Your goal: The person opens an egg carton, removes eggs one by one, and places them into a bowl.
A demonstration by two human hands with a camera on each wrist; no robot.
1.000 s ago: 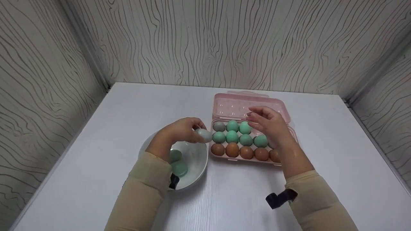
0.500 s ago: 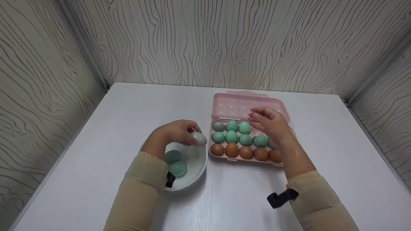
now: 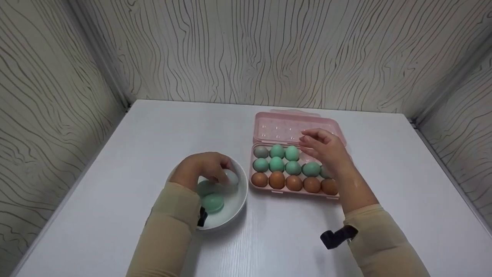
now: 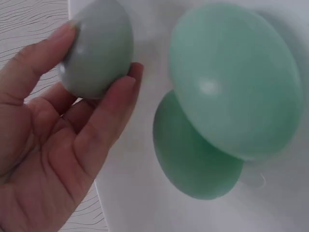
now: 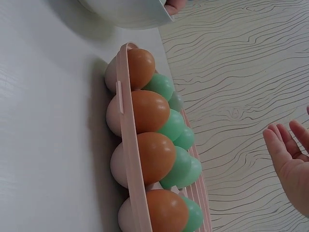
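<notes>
My left hand (image 3: pixel 209 167) holds a pale greyish egg (image 3: pixel 230 178) inside the white bowl (image 3: pixel 239 200); in the left wrist view the thumb and fingertips pinch this egg (image 4: pixel 100 50). Two green eggs, one nearer (image 4: pixel 236 79) and one partly behind it (image 4: pixel 195 150), lie in the bowl beside the hand. My right hand (image 3: pixel 324 150) hovers over the right part of the pink egg carton (image 3: pixel 277 191), fingers loosely bent and holding nothing. Brown eggs (image 3: pixel 294 183) fill the carton's front row, with green eggs (image 3: pixel 276 164) behind them.
The carton's pink lid (image 3: pixel 276 129) lies tipped back behind the eggs. A white table (image 3: pixel 184 119) carries everything, and a wood-patterned panel (image 3: pixel 246 54) stands along its back. The bowl sits close to the carton's left side.
My left hand has moved from beside the carton's left edge back and down into the bowl, carrying the pale egg. The right hand has hardly moved.
</notes>
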